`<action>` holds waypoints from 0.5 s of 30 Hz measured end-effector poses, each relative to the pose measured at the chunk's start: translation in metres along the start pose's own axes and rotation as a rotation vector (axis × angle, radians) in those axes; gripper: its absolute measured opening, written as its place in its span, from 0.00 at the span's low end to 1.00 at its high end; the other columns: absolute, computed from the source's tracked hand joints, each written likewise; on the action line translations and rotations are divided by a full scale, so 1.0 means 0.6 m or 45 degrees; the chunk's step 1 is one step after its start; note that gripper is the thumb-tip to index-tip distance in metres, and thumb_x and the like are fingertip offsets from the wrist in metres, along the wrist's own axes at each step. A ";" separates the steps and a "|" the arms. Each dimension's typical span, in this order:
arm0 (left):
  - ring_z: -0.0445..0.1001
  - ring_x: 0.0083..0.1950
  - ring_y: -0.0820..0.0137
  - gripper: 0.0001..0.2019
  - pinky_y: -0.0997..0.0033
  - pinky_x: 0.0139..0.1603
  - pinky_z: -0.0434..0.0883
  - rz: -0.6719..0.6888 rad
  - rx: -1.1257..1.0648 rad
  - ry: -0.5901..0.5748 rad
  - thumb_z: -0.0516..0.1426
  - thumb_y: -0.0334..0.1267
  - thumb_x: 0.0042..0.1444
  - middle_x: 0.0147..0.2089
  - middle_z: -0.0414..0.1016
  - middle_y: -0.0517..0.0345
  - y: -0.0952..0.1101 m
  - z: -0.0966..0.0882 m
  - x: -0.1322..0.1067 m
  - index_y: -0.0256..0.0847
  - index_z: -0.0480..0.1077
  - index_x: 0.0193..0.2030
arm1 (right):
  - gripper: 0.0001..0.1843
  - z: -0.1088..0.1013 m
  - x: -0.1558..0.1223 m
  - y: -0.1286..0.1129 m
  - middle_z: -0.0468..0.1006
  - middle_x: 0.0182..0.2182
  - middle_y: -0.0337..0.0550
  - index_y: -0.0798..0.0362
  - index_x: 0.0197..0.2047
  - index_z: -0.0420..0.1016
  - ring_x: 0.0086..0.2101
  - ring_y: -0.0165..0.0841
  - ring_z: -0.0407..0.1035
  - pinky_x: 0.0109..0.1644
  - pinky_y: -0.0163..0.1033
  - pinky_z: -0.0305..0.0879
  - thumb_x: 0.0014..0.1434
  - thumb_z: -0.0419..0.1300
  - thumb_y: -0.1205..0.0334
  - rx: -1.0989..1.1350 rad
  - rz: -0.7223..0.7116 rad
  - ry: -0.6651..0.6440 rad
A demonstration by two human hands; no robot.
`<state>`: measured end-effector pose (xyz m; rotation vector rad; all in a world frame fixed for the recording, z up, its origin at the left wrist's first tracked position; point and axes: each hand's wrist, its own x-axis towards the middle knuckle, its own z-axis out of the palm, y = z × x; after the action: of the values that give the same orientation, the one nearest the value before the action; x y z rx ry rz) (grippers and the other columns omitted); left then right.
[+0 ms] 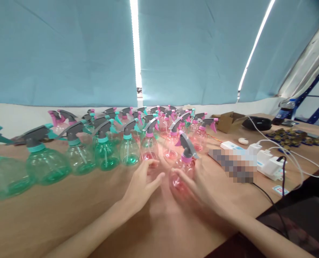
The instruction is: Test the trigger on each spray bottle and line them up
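Observation:
My right hand [199,182] is closed around a pink spray bottle [179,179] with a grey and pink trigger head, held upright near the table's front. Beside it, to the left, my left hand [143,182] has its thumb and fingers apart with nothing between them. Just beyond the left fingertips stands a pink spray bottle [149,148]. To its left is a clear green spray bottle [129,152] with a turquoise collar. Another pink spray bottle [171,145] stands behind the one in my right hand.
Several green and pink spray bottles stand in rows across the table [95,215]. At right lie a power strip [269,168] with white chargers and cables, a blurred-out flat device [232,165], a cardboard box [226,122], a black case [256,123] and a drink bottle [284,111].

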<state>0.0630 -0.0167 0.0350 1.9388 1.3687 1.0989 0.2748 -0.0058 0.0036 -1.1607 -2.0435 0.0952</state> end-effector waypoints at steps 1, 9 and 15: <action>0.72 0.55 0.57 0.16 0.48 0.54 0.70 -0.029 -0.046 0.011 0.56 0.43 0.58 0.55 0.71 0.47 0.010 -0.004 0.002 0.42 0.64 0.51 | 0.23 0.012 -0.001 -0.016 0.72 0.44 0.52 0.44 0.57 0.60 0.42 0.52 0.71 0.41 0.58 0.68 0.60 0.53 0.48 0.011 0.031 0.033; 0.65 0.62 0.55 0.35 0.50 0.61 0.64 -0.015 -0.005 0.160 0.62 0.42 0.50 0.64 0.61 0.46 0.060 -0.044 0.013 0.44 0.54 0.64 | 0.24 0.073 0.031 -0.114 0.72 0.45 0.47 0.43 0.54 0.60 0.45 0.50 0.68 0.48 0.59 0.68 0.55 0.59 0.50 0.267 -0.056 -0.047; 0.73 0.49 0.63 0.17 0.57 0.52 0.69 -0.048 -0.007 0.224 0.57 0.38 0.56 0.51 0.73 0.52 0.052 -0.082 0.019 0.41 0.65 0.52 | 0.38 0.106 0.036 -0.145 0.68 0.52 0.55 0.52 0.61 0.53 0.53 0.50 0.64 0.55 0.58 0.65 0.55 0.61 0.44 0.419 -0.172 -0.164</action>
<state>0.0391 -0.0192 0.0896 1.8412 1.4859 1.2784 0.1659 -0.0217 0.0072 -0.8291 -2.1135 0.4322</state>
